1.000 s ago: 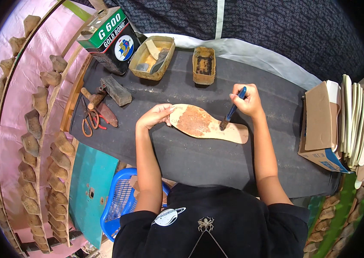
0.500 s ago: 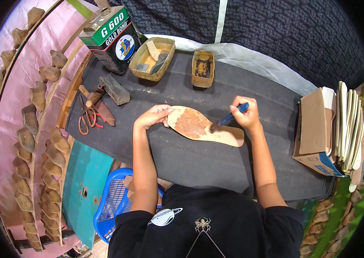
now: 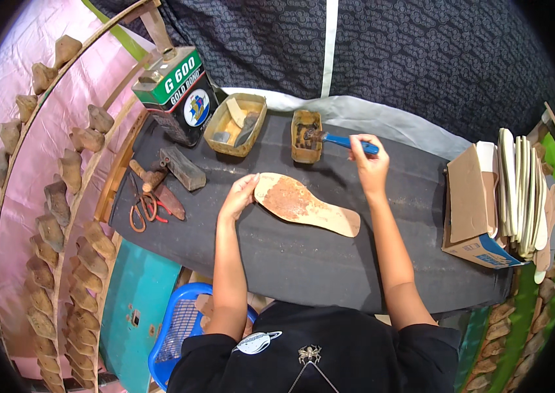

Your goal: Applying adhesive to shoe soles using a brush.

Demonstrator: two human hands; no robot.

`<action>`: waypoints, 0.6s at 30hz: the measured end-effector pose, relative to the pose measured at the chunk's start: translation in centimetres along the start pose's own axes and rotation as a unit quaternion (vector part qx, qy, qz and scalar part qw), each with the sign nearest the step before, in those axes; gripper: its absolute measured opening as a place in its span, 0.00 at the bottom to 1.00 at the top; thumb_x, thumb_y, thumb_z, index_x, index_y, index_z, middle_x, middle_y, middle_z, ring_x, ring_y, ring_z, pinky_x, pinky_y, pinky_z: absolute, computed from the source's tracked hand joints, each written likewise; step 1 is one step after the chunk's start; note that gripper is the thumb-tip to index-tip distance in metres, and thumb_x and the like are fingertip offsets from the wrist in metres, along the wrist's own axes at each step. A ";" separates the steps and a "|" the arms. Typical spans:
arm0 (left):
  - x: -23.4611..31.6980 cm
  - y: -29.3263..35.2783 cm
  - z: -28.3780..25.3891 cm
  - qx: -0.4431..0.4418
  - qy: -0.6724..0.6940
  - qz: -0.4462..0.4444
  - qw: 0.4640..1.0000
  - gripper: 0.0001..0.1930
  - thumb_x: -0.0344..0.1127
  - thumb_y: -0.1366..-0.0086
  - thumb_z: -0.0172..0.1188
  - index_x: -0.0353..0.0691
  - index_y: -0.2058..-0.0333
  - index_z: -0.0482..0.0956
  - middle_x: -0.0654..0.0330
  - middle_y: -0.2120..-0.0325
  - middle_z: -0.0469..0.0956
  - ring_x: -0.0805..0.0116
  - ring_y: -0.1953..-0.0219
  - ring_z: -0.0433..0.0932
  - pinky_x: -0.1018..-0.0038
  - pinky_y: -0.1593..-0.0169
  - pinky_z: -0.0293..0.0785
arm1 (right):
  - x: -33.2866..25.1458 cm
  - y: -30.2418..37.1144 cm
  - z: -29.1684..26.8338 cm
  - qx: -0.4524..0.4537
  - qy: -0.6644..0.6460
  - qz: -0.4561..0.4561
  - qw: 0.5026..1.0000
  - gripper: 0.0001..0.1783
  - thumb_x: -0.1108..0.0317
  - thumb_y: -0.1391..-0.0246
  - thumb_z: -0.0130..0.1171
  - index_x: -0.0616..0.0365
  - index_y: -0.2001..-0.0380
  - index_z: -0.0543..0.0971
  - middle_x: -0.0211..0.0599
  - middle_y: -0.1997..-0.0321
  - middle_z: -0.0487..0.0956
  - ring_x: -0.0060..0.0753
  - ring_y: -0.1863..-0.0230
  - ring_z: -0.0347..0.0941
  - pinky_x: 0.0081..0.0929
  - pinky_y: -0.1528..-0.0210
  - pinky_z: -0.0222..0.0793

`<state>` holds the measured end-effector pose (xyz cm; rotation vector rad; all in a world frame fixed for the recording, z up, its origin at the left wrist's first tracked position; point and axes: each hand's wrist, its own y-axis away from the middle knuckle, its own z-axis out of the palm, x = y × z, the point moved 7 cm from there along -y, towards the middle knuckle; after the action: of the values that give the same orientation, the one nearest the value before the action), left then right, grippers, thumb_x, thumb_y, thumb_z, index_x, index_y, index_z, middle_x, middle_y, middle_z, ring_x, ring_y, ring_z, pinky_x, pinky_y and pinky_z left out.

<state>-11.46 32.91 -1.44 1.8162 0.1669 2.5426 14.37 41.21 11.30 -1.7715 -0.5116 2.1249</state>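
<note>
My left hand [image 3: 240,194] pinches the wide left end of a tan insole [image 3: 300,202], whose upper part is coated with a brown, wet-looking layer. The narrow heel end points right and looks paler. In my right hand [image 3: 370,160] is a blue-handled brush [image 3: 349,142], held level with its bristle end at the small yellowish tub [image 3: 307,157] at the back of the table. Dark brown residue coats the inside of that tub. The bristles are partly hidden at its right rim.
A glue can [image 3: 182,98] and a larger tub [image 3: 235,147] with scraps stand back left. Scissors [image 3: 138,211], a hammer [image 3: 149,177] and a dark block [image 3: 184,168] lie at left. A cardboard box [image 3: 470,196] and stacked pale insoles [image 3: 519,190] stand right; a blue basket [image 3: 176,327] sits below.
My right hand has lifted the brush off the insole and carried it up and away to the small tub. My left hand still holds the insole, which has shifted slightly. The view has tilted.
</note>
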 end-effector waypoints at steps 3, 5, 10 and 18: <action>-0.2 0.2 0.1 -0.021 0.002 0.002 1.000 0.14 0.40 0.40 0.46 0.36 0.62 0.69 0.64 0.69 0.73 0.79 0.68 0.72 0.81 0.65 0.68 | 1.0 -0.5 1.6 -0.015 0.126 -0.014 0.992 0.07 0.68 0.56 0.57 0.62 0.77 0.74 0.21 0.86 0.67 0.10 0.82 0.58 0.11 0.81 0.54; -0.1 0.3 0.0 -0.011 -0.001 0.004 1.000 0.14 0.40 0.39 0.46 0.36 0.62 0.69 0.64 0.69 0.73 0.79 0.68 0.72 0.81 0.64 0.68 | 1.2 -0.3 2.8 -0.044 0.184 -0.010 0.982 0.08 0.66 0.56 0.57 0.61 0.76 0.74 0.25 0.85 0.68 0.11 0.82 0.59 0.12 0.81 0.55; -0.1 0.0 0.2 -0.002 -0.010 0.001 1.000 0.13 0.39 0.39 0.46 0.36 0.61 0.69 0.64 0.68 0.73 0.79 0.67 0.71 0.81 0.64 0.68 | 1.7 -0.5 4.3 -0.071 0.231 -0.043 0.969 0.11 0.64 0.57 0.58 0.61 0.76 0.73 0.32 0.83 0.72 0.18 0.82 0.64 0.17 0.79 0.60; -0.2 0.0 -0.4 -0.004 0.004 0.011 1.000 0.13 0.38 0.40 0.46 0.35 0.61 0.68 0.64 0.68 0.73 0.78 0.67 0.71 0.81 0.63 0.68 | 0.8 -1.2 4.4 -0.108 0.240 -0.047 0.963 0.10 0.65 0.57 0.58 0.61 0.76 0.73 0.31 0.84 0.71 0.16 0.82 0.63 0.16 0.79 0.60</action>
<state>-11.77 32.86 -1.73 1.8160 0.1365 2.5606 9.94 42.37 11.93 -2.2386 -0.6918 1.5403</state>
